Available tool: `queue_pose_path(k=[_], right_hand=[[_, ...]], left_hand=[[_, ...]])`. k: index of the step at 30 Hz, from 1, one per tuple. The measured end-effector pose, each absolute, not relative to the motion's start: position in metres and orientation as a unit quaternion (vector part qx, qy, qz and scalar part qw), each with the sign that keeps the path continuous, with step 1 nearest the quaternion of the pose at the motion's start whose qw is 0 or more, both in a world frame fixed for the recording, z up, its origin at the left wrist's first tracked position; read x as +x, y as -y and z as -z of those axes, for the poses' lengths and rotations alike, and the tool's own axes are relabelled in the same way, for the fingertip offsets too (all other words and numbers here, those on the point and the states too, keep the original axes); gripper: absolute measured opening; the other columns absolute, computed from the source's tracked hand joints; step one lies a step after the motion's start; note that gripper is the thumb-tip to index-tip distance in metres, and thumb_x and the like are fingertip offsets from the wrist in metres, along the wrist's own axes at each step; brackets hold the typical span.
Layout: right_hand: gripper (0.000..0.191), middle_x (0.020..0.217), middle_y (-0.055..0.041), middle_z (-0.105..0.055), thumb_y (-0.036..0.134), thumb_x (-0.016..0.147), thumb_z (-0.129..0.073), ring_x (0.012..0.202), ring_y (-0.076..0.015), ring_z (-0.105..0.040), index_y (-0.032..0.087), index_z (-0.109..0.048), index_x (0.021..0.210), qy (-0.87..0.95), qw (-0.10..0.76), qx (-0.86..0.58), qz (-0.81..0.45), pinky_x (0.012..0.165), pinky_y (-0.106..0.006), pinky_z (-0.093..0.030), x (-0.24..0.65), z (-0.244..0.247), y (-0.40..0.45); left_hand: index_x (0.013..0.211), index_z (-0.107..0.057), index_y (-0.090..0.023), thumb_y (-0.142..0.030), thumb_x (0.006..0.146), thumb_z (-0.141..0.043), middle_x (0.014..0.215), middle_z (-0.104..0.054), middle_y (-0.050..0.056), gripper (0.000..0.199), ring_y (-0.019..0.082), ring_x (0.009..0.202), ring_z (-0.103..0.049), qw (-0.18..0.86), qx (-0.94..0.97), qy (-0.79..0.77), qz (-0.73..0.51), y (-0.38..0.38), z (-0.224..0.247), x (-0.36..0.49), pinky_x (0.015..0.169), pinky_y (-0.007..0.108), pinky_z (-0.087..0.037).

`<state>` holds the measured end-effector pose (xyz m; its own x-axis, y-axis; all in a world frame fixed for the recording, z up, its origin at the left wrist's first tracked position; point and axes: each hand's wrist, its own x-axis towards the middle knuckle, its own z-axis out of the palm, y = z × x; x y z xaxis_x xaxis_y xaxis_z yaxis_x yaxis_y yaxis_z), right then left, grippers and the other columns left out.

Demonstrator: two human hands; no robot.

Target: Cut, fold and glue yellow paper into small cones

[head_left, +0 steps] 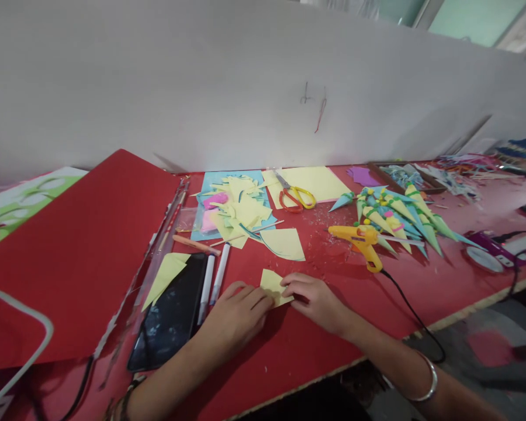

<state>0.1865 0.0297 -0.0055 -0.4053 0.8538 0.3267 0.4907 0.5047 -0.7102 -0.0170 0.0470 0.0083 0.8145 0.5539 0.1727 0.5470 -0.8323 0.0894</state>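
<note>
A small piece of pale yellow paper [272, 283] lies at the front of the red table, between my hands. My left hand [244, 310] presses its closed fingers on the paper's left edge. On the right edge, the bent fingers of my right hand [311, 298] grip the same sheet. Just beyond is a yellow paper piece with a curved edge [284, 243]. Two white marker pens [220, 273] lie left of my left hand, beside a dark tablet [170, 316] with folded yellow paper [166, 278] on its corner.
A yellow glue gun [359, 240] with a black cord lies to the right, near a pile of paper cones [394, 216]. Scissors [296, 196] and paper scraps [243, 204] are behind. A big red board [79, 263] covers the left, by a white wall [201, 88].
</note>
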Motion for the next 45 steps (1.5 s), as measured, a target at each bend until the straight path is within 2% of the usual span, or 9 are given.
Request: queue_pose_path(k=[8, 13, 17, 20, 25, 32, 35, 42, 45], right_hand=[[0.03, 0.101, -0.008, -0.061, 0.005, 0.077, -0.049, 0.093, -0.0175, -0.054, 0.017, -0.062, 0.101, 0.847, 0.272, -0.408, -0.204, 0.082, -0.031, -0.046, 0.19, 0.009, -0.03], [0.021, 0.091, -0.0066, -0.061, 0.007, 0.077, -0.054, 0.084, -0.0166, -0.053, 0.017, -0.064, 0.092, 0.841, 0.288, -0.41, -0.203, 0.074, -0.029, -0.045, 0.189, 0.01, -0.033], [0.003, 0.08, -0.0024, -0.057, 0.019, 0.079, -0.059, 0.077, -0.0141, -0.053, 0.018, -0.062, 0.078, 0.816, 0.279, -0.446, -0.241, 0.069, -0.026, -0.043, 0.182, 0.003, -0.041], [0.019, 0.076, -0.0017, -0.054, 0.033, 0.073, -0.066, 0.075, -0.0156, -0.05, 0.017, -0.057, 0.07, 0.821, 0.232, -0.476, -0.214, 0.067, -0.028, -0.041, 0.173, 0.001, -0.048], [0.035, 0.081, -0.0033, -0.053, 0.05, 0.068, -0.066, 0.077, -0.0188, -0.047, 0.017, -0.054, 0.074, 0.822, 0.185, -0.517, -0.153, 0.068, -0.032, -0.038, 0.162, 0.006, -0.05], [0.012, 0.085, -0.002, -0.053, 0.022, 0.074, -0.061, 0.082, -0.0169, -0.047, 0.018, -0.052, 0.08, 0.794, 0.218, -0.528, -0.209, 0.073, -0.03, -0.038, 0.173, 0.001, -0.049], [0.009, 0.092, -0.0033, -0.055, 0.017, 0.08, -0.054, 0.087, -0.0172, -0.048, 0.019, -0.053, 0.088, 0.793, 0.228, -0.516, -0.228, 0.078, -0.031, -0.038, 0.18, -0.001, -0.05], [0.021, 0.094, -0.0055, -0.056, 0.009, 0.086, -0.039, 0.089, -0.0173, -0.048, 0.019, -0.055, 0.095, 0.809, 0.23, -0.49, -0.228, 0.08, -0.032, -0.039, 0.186, 0.001, -0.051], [0.024, 0.097, -0.0058, -0.055, 0.013, 0.084, -0.044, 0.091, -0.0177, -0.049, 0.019, -0.053, 0.105, 0.816, 0.229, -0.475, -0.239, 0.082, -0.033, -0.039, 0.188, -0.002, -0.05]], left_hand=[[0.092, -0.057, -0.021, -0.013, 0.081, -0.049, 0.089, -0.065, -0.002, 0.016, 0.016, 0.078, -0.057, 0.037, 0.954, -0.267, -0.13, -0.045, -0.005, -0.031, 0.069, 0.029, -0.039], [0.076, -0.057, -0.018, -0.02, 0.086, -0.043, 0.072, -0.062, 0.0, 0.017, 0.015, 0.063, -0.054, -0.009, 0.942, -0.302, -0.149, -0.04, -0.005, -0.034, 0.061, 0.028, -0.037], [0.071, -0.056, -0.018, -0.028, 0.088, -0.043, 0.066, -0.059, 0.0, 0.024, 0.014, 0.059, -0.053, -0.007, 0.927, -0.346, -0.145, -0.04, -0.003, -0.032, 0.056, 0.027, -0.037], [0.068, -0.055, -0.018, -0.029, 0.088, -0.042, 0.067, -0.059, 0.0, 0.026, 0.014, 0.06, -0.054, 0.003, 0.917, -0.374, -0.139, -0.042, -0.002, -0.031, 0.054, 0.026, -0.038], [0.074, -0.056, -0.018, -0.027, 0.085, -0.045, 0.092, -0.06, 0.004, 0.018, 0.016, 0.075, -0.059, 0.022, 0.899, -0.417, -0.131, -0.041, -0.001, -0.029, 0.063, 0.028, -0.045], [0.084, -0.056, -0.018, -0.022, 0.081, -0.05, 0.098, -0.059, 0.004, 0.007, 0.018, 0.082, -0.059, 0.057, 0.902, -0.414, -0.113, -0.04, -0.002, -0.032, 0.069, 0.032, -0.048], [0.101, -0.054, -0.019, -0.019, 0.081, -0.049, 0.102, -0.058, 0.005, 0.02, 0.02, 0.089, -0.057, 0.059, 0.908, -0.4, -0.111, -0.039, -0.004, -0.034, 0.075, 0.034, -0.047], [0.119, -0.048, -0.022, -0.019, 0.085, -0.043, 0.114, -0.057, 0.006, 0.034, 0.021, 0.095, -0.055, 0.024, 0.926, -0.372, -0.054, -0.036, -0.005, -0.042, 0.079, 0.035, -0.045], [0.122, -0.047, -0.022, -0.018, 0.085, -0.044, 0.118, -0.055, 0.007, 0.038, 0.022, 0.098, -0.053, 0.025, 0.929, -0.369, -0.026, -0.036, -0.007, -0.044, 0.08, 0.036, -0.045]])
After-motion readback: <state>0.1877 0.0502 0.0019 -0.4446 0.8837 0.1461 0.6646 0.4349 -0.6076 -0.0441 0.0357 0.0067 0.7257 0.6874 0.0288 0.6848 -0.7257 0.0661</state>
